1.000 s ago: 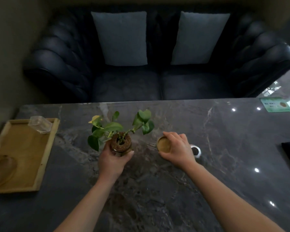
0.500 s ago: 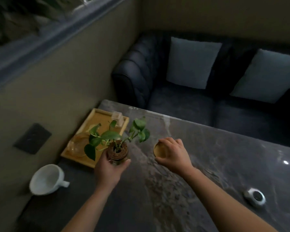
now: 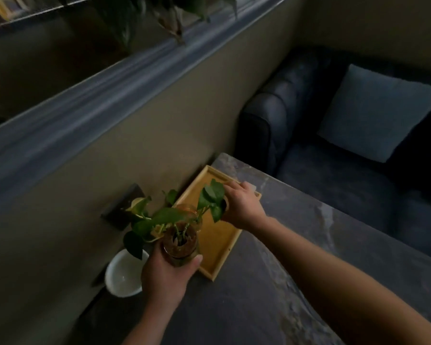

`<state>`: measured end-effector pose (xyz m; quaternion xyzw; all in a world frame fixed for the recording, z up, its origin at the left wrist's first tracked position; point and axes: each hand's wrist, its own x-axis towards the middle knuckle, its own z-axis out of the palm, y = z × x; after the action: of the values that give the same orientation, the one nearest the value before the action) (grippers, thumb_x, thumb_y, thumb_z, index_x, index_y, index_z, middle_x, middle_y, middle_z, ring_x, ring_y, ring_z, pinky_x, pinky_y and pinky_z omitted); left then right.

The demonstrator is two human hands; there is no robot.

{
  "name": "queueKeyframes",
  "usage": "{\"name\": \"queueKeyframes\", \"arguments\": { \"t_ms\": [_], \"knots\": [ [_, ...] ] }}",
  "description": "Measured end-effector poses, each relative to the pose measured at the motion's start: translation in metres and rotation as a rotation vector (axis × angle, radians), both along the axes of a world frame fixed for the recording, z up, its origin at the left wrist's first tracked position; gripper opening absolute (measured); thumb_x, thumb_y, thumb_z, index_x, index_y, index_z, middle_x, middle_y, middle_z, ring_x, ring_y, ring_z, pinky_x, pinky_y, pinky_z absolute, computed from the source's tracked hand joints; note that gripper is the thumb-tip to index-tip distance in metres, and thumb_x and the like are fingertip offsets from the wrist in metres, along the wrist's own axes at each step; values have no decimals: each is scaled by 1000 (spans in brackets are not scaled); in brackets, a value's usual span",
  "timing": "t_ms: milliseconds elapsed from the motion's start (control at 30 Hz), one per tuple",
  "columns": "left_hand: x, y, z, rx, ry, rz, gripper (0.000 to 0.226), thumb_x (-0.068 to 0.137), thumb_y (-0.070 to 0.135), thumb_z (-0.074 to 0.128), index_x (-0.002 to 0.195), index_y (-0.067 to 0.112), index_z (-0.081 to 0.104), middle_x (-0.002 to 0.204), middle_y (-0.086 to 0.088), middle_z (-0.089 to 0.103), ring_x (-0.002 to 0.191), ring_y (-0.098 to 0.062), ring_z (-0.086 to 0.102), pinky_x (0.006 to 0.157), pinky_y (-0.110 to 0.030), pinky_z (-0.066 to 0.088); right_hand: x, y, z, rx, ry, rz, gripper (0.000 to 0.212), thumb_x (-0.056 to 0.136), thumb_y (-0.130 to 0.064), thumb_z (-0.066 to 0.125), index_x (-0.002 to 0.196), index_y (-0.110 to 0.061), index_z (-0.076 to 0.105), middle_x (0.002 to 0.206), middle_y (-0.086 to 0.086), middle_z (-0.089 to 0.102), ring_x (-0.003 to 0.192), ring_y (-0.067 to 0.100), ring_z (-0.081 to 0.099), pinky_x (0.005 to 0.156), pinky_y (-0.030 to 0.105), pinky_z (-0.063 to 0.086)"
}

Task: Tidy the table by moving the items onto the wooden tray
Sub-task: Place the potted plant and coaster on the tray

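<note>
A wooden tray [image 3: 218, 241] lies at the table's left end beside the wall. My left hand [image 3: 166, 276] grips a glass jar [image 3: 181, 247] with a leafy green plant [image 3: 159, 217], held above the tray's near left edge. My right hand [image 3: 241, 205] hovers palm down over the tray's far half; the small round wooden piece it carried is hidden beneath the palm and a leaf. An amber glass dish [image 3: 192, 211] on the tray shows behind the jar. A clear glass cup at the tray's far corner is mostly hidden by my right hand.
A white cup [image 3: 123, 276] stands on the table left of the tray, against the beige wall. The dark marble table [image 3: 271, 282] stretches to the right. A dark sofa [image 3: 346, 170] with a grey cushion [image 3: 378, 113] lies beyond the table's far edge.
Both hands have moved left from the table's middle to over the tray, the left with the plant jar, the right with the wooden piece. The view has swung left.
</note>
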<state>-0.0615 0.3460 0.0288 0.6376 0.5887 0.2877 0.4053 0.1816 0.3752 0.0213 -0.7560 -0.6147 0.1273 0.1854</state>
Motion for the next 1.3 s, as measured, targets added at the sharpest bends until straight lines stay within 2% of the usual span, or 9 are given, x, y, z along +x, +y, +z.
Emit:
{"name": "queueKeyframes", "arguments": {
  "t_ms": [100,300,600,833,933,1067,1167,1233,1300],
  "knots": [
    [-1,8,-5,-38,-54,13,78,51,39,94,121,26,63,112,15,69,112,-10,60,94,-31,44,-4,44,-8,-14,-24,8,50,78,-43,73,123,-35,54,128,-5,57,109,23,47,83,38,48],
    [5,26,-10,-104,-162,39,85,51,32,95,128,25,59,119,13,68,119,-10,60,106,-43,46,6,94,-34,-132,6,-81,46,83,-16,70,127,-23,55,129,4,55,113,30,46,89,40,47],
    [11,32,-22,-173,-319,146,85,48,15,96,94,74,55,97,37,69,96,5,68,90,-37,55,-1,111,-61,-109,-107,-111,42,75,-16,74,114,-22,62,119,6,56,103,29,50,75,39,53],
    [15,36,-25,-151,-372,164,77,48,14,95,100,57,59,95,37,69,97,6,67,80,-22,56,-1,103,-46,-85,-36,-115,51,79,-22,72,128,-22,56,129,6,54,115,29,47,90,41,51],
    [17,36,-22,-133,-370,163,77,53,9,93,103,58,59,100,32,70,100,3,67,88,-32,55,1,87,-18,43,50,-134,50,83,-19,71,131,-24,55,124,1,59,115,23,51,93,37,48],
    [24,39,-14,-79,-316,113,75,57,14,93,104,62,58,103,34,67,108,3,64,96,-33,49,3,30,9,225,149,-199,29,87,-23,67,115,-26,62,108,-7,63,100,12,58,83,29,54],
    [33,43,-10,-32,-215,93,70,58,27,93,114,49,59,108,32,61,118,-6,58,95,-24,41,3,-31,-3,270,215,-314,17,88,-24,65,105,-25,64,95,-10,61,86,9,58,72,32,55],
    [41,46,-9,-19,-168,91,73,57,30,93,122,36,59,104,33,58,115,-6,57,88,-16,38,4,-70,-24,241,188,-413,23,86,-24,69,108,-24,64,99,-6,61,92,15,58,77,33,54],
    [51,50,-8,-17,-152,69,76,58,32,93,126,30,59,112,26,59,114,-4,54,94,-20,38,7,-101,-51,134,50,-459,38,85,-30,71,121,-21,62,118,1,61,111,26,55,92,37,48]
  ]
}}
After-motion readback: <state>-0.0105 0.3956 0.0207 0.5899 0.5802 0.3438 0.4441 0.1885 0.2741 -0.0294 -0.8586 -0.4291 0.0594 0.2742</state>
